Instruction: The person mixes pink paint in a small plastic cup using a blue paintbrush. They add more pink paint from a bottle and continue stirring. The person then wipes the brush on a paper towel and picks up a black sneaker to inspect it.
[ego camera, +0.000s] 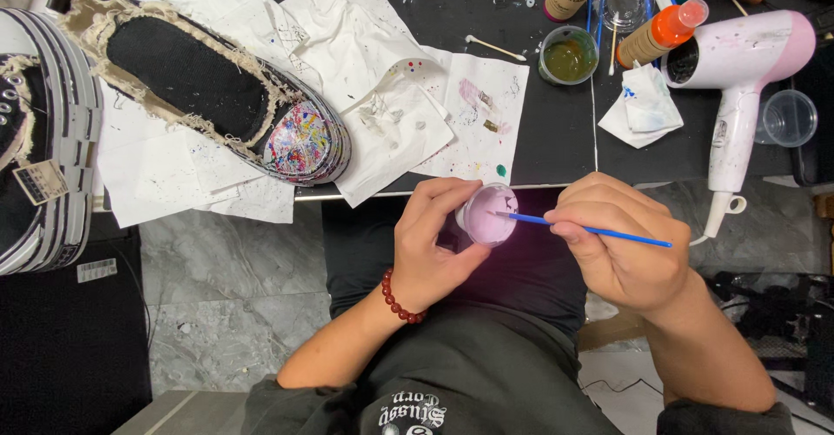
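Head view: left hand [434, 244] grips a small cup of lilac paint [487, 214]; right hand [621, 244] pinches a blue brush [591, 229], tip in the cup, near the tabletop [539, 148] edge

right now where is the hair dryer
In the head view, the pink and white hair dryer lies at the table's right end, beside an orange-capped paint bottle and a clear plastic cup.

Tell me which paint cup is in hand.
The small cup of pale lilac paint, gripped by the left hand; the olive-green paint cup sits untouched on the table.
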